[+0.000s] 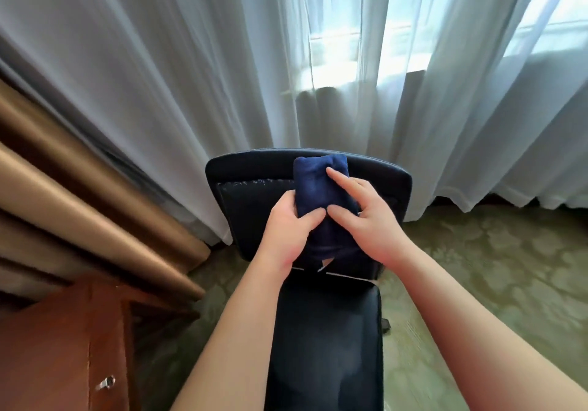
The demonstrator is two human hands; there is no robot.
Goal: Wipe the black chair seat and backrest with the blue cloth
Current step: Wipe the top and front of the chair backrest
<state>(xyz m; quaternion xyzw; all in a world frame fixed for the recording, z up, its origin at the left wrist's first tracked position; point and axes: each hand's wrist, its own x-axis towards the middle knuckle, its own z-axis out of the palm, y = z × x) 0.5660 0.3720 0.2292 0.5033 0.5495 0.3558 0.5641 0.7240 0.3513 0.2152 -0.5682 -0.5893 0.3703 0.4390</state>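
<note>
Nearest you, the black seat (327, 340) runs straight out between your forearms, no cloth on it yet. Past it, both hands meet over the lower backrest (251, 194). Your left hand (286, 229) grips the folded blue cloth (321, 185) from its left edge, thumb curled over the front. Your right hand (366, 220) lies looser on the cloth's right side, index finger straight and pressing near the top, thumb on the middle. The cloth's long axis runs up and away from you, its top fold reaching the backrest's upper rim, lower end hanging toward the seat gap. Both hands are about equally near. Likely you're folding or setting grip before stroking the backrest. Beyond: white curtains (191, 60), window (350, 48).
</note>
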